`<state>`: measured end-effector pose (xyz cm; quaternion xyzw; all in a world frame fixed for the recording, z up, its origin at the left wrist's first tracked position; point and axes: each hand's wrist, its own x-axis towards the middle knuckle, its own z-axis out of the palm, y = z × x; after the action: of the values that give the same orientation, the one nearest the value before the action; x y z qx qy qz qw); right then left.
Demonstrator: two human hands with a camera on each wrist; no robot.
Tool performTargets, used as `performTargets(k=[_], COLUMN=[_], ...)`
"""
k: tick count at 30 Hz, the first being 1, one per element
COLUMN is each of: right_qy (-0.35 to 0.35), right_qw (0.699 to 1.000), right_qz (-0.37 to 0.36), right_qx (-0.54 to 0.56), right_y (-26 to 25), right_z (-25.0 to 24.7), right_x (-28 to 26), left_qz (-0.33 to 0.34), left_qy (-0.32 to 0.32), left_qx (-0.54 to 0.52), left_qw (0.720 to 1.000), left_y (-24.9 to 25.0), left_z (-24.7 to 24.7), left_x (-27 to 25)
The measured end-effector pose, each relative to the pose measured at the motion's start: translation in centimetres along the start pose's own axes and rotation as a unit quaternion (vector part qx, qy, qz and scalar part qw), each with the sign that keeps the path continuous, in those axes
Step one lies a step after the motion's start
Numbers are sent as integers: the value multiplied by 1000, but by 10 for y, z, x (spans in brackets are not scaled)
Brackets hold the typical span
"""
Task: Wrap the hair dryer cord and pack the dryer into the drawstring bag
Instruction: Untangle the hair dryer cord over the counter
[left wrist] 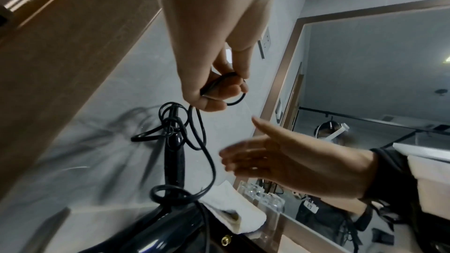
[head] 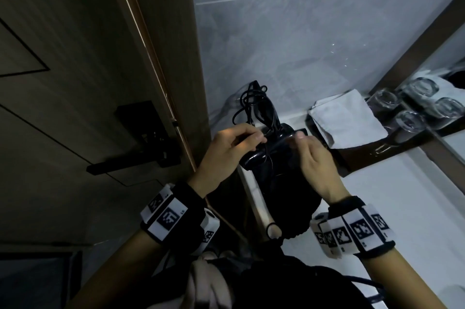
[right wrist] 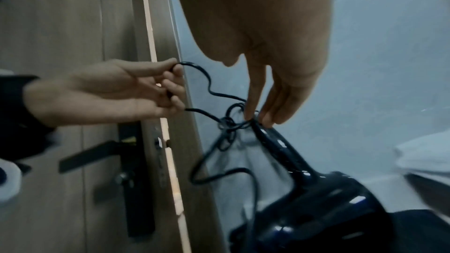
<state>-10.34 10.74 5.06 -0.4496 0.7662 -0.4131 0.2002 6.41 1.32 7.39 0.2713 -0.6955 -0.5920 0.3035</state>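
A glossy black hair dryer (head: 271, 155) lies on the counter edge with its handle (head: 268, 109) pointing at the wall. Its black cord (head: 247, 99) sits in loose tangled loops around the handle's end. My left hand (head: 256, 138) pinches a bend of the cord (left wrist: 226, 88) with curled fingers, left of the dryer body. My right hand (head: 302, 138) hovers over the body with straight fingers; in the right wrist view its fingertips (right wrist: 250, 116) touch the cord loops at the handle's end. The black drawstring bag (head: 289, 210) lies bunched under the dryer's near end.
A wooden door with a black lever handle (head: 130, 165) stands close on the left. A folded white towel (head: 349, 119) and upturned glasses (head: 407, 122) sit at the back right, before a framed mirror (head: 450, 87). The white counter (head: 402, 195) stretches right.
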Motion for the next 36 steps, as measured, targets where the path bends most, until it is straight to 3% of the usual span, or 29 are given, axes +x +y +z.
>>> performTargets(k=[3, 5, 9, 14, 16, 21, 24, 27, 28, 31, 34, 36], right_qy=[-120, -159, -153, -155, -162, -260, -215, -172, -159, -123, -115, -115], right_qw=[989, 983, 977, 985, 981, 942, 923, 845, 832, 832, 825, 849], right_qz=[-76, -80, 5, -17, -9, -9, 54, 166, 193, 224, 213, 190], right_qx=[27, 45, 146, 70, 111, 213, 314, 478, 496, 492, 510, 479], right_y=[-14, -15, -12, -10, -15, -16, -12, -10, -10, -16, -22, -25], right_z=[11, 18, 24, 25, 23, 15, 12, 5, 4, 2, -4, -9], right_x=[-5, -6, -5, -7, -6, -5, 0, 10, 13, 21, 28, 30], left_qz=[2, -8, -36, -57, -48, -7, -3, 3, 10, 23, 17, 12], left_qy=[13, 23, 26, 38, 14, -74, -83, -117, -136, -184, -190, -178], left_qx=[-55, -118, -202, -220, -202, -135, -77, -10, 12, 62, 98, 111], left_qw=[998, 993, 978, 973, 978, 988, 994, 993, 991, 981, 977, 978], left_y=[7, 11, 16, 13, 11, 4, -1, -9, -13, -21, -28, -33], left_z=[7, 9, 10, 15, 17, 14, 12, 10, 10, 14, 20, 20], left_x=[1, 2, 1, 1, -1, -6, -12, -16, -17, -20, -21, -20])
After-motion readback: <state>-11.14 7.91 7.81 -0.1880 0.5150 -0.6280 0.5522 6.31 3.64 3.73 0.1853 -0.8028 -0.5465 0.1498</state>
